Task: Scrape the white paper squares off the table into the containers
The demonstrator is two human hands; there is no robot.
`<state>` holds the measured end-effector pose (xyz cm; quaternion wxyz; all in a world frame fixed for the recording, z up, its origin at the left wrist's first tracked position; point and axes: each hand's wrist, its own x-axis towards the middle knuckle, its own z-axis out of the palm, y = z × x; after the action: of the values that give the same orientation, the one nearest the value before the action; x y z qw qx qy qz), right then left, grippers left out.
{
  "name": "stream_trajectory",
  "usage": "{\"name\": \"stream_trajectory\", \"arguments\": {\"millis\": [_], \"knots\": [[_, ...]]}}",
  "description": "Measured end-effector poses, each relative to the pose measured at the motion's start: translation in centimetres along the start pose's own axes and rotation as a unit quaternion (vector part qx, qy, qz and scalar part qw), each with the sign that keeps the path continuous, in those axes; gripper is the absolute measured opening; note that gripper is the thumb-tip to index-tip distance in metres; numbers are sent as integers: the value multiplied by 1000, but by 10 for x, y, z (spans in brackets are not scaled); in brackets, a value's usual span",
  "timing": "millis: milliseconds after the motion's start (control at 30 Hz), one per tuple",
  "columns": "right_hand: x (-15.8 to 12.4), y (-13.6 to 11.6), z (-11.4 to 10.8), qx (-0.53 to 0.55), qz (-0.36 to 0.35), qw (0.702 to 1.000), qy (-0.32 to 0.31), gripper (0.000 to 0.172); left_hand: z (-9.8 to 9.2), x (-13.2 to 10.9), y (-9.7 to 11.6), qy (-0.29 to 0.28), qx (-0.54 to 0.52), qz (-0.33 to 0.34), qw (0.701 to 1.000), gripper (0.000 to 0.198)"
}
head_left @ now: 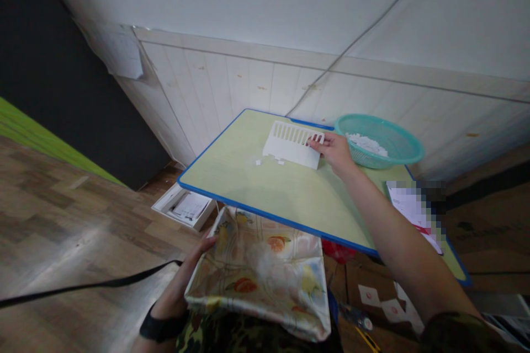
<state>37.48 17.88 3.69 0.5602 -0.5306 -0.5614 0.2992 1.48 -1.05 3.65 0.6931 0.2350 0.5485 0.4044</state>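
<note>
My right hand [336,153] is closed on one end of a white plastic panel [290,151] with a row of slots along its upper side. The panel is at the table's far half, its lower edge near small white pieces [281,162] on the light green tabletop [232,165]. Below the table's front edge, my left hand [202,249] grips the left side of an open box lined with fruit-patterned covering [314,303]. Some pale, wispy matter [265,259] lies inside it. The fingers of that hand are partly hidden behind the box wall.
A turquoise plastic basket [406,146] with many small white pieces stands at the table's back right. Papers [401,204] lie at the right edge. A white box [165,198] with papers is on the floor at left. A cable [351,44] runs down the wall.
</note>
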Motion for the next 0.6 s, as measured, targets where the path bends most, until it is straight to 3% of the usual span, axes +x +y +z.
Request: {"name": "stream_trajectory", "arguments": {"millis": [100,267,467,600], "knots": [[-5,-4,8,5,-4,1000,-3,38,0,1,1,1,3,-2,1000,41],[-12,-13,16,-35,-41,996,-73,33,2,-3,1,61,-2,33,998,34],[-7,-13,3,-21,-19,1000,-6,37,-2,-3,0,8,-32,-11,999,34],[-12,-16,9,-7,-9,1000,-21,38,-16,7,-12,35,-14,7,999,33]]}}
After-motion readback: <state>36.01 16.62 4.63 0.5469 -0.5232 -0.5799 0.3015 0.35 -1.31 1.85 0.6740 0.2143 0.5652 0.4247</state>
